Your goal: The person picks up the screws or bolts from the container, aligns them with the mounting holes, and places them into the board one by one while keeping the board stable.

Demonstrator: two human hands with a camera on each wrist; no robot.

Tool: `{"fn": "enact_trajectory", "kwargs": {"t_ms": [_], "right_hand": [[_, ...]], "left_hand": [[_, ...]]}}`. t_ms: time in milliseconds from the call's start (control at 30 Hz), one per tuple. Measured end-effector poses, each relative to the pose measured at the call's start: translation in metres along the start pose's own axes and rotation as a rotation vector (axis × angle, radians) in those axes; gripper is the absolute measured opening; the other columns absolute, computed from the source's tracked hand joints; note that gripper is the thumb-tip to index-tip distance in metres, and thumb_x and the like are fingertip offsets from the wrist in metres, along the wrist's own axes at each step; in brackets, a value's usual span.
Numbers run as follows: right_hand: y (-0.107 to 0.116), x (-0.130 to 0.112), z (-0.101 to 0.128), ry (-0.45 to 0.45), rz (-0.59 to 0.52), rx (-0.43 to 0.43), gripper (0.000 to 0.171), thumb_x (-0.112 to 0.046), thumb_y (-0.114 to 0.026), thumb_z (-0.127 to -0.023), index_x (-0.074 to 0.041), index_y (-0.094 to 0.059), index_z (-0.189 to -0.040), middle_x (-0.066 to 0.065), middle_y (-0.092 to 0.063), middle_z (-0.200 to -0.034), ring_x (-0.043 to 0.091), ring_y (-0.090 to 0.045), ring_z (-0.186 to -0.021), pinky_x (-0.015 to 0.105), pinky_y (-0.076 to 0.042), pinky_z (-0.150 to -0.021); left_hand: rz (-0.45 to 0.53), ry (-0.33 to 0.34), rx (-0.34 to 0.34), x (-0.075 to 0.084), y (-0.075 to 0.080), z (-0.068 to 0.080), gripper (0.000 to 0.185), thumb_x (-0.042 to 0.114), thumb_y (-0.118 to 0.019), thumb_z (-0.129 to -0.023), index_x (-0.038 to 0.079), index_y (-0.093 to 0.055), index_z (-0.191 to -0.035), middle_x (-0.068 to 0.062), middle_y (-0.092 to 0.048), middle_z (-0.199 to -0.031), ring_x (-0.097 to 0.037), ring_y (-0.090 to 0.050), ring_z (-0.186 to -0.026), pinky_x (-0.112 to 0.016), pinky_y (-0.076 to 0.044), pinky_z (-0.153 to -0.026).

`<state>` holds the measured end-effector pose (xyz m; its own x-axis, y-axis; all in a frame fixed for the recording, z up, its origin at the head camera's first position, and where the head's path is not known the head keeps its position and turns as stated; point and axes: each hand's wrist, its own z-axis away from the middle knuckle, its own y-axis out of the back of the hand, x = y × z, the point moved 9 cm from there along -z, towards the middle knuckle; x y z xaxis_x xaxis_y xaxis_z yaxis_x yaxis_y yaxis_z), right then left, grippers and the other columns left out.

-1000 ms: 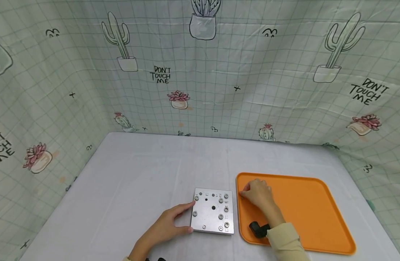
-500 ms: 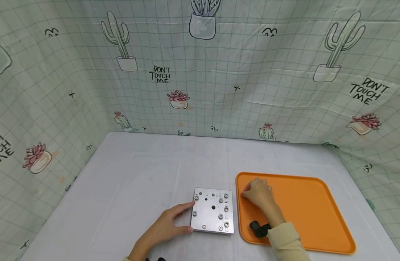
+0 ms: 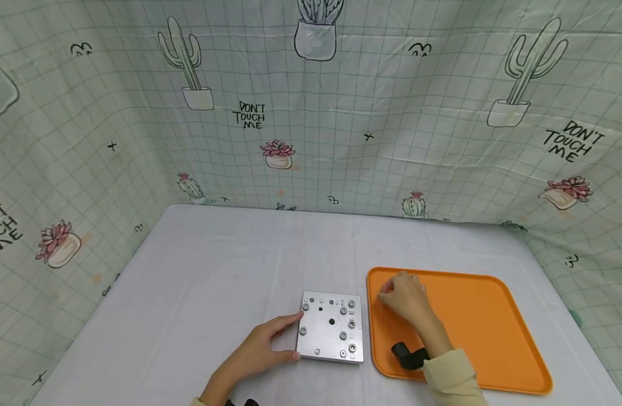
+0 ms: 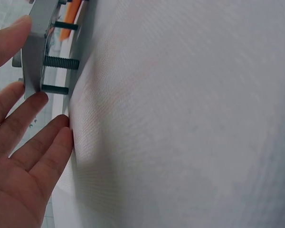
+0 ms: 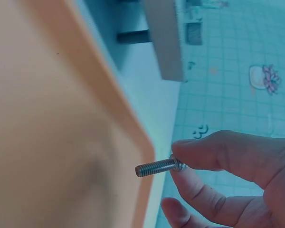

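A square metal plate [image 3: 325, 335], with several screws through it, stands on the white table. My left hand [image 3: 262, 347] holds the plate's left edge, thumb at the near corner and index finger farther up. In the left wrist view, threaded screw shanks [image 4: 61, 62] stick out below the plate. Above the left part of the orange tray [image 3: 473, 321] is my right hand [image 3: 409, 299]. In the right wrist view it pinches a metal screw [image 5: 156, 167] by its head between thumb and index finger, with the threaded end pointing away from the hand. The head view hides this screw.
The tray's raised left rim [image 3: 370, 321] stands close beside the plate. A black wrist strap [image 3: 409, 356] is on the right wrist. Behind the table [image 3: 229, 259] hangs a grid-patterned cloth [image 3: 321, 141] with cactus drawings.
My right hand has moved slightly to the right and up from the tray's left side. The left hand and the plate have stayed in place.
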<state>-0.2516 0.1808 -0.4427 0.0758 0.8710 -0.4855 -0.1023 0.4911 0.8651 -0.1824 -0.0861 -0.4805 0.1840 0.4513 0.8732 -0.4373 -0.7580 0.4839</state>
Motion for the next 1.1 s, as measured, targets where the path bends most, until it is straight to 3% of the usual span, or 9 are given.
{"fn": "enact_trajectory", "kwargs": {"t_ms": [267, 533, 733, 1100], "right_hand": [[0.009, -0.02, 0.006, 0.071, -0.033, 0.011, 0.01, -0.017, -0.064, -0.078, -0.007, -0.063, -0.076, 0.013, -0.058, -0.098, 0.027, -0.046, -0.086, 0.037, -0.036, -0.071], [0.012, -0.054, 0.016, 0.161, -0.107, 0.006, 0.012, -0.021, -0.066, -0.08, -0.01, -0.064, -0.077, 0.011, -0.059, -0.102, 0.029, -0.047, -0.1, 0.04, -0.039, -0.08], [0.002, -0.078, 0.018, 0.257, -0.148, -0.01, 0.008, -0.02, -0.07, -0.078, -0.016, -0.064, -0.075, 0.002, -0.056, -0.092, 0.021, -0.045, -0.091, 0.031, -0.037, -0.073], [-0.023, -0.102, 0.015, 0.341, -0.228, -0.057, 0.01, -0.022, -0.076, -0.076, -0.024, -0.066, -0.074, -0.003, -0.055, -0.092, 0.017, -0.043, -0.09, 0.03, -0.038, -0.074]], "left_hand": [[0.005, 0.007, -0.001, 0.0, 0.0, -0.001, 0.069, 0.03, -0.077, -0.075, 0.019, -0.048, -0.137, -0.001, -0.049, -0.139, -0.027, -0.043, -0.131, -0.027, -0.038, -0.108], [0.008, 0.001, 0.0, 0.0, 0.0, -0.001, 0.069, 0.031, -0.077, -0.075, 0.019, -0.048, -0.137, 0.0, -0.049, -0.139, -0.026, -0.043, -0.131, -0.025, -0.038, -0.107], [0.011, 0.001, 0.001, 0.0, 0.0, -0.001, 0.069, 0.031, -0.077, -0.075, 0.019, -0.049, -0.136, 0.0, -0.05, -0.139, -0.025, -0.043, -0.13, -0.025, -0.038, -0.107], [-0.001, 0.007, -0.012, 0.001, 0.0, 0.0, 0.068, 0.034, -0.075, -0.076, 0.02, -0.048, -0.137, -0.001, -0.049, -0.139, -0.027, -0.044, -0.13, -0.03, -0.039, -0.107]]}}
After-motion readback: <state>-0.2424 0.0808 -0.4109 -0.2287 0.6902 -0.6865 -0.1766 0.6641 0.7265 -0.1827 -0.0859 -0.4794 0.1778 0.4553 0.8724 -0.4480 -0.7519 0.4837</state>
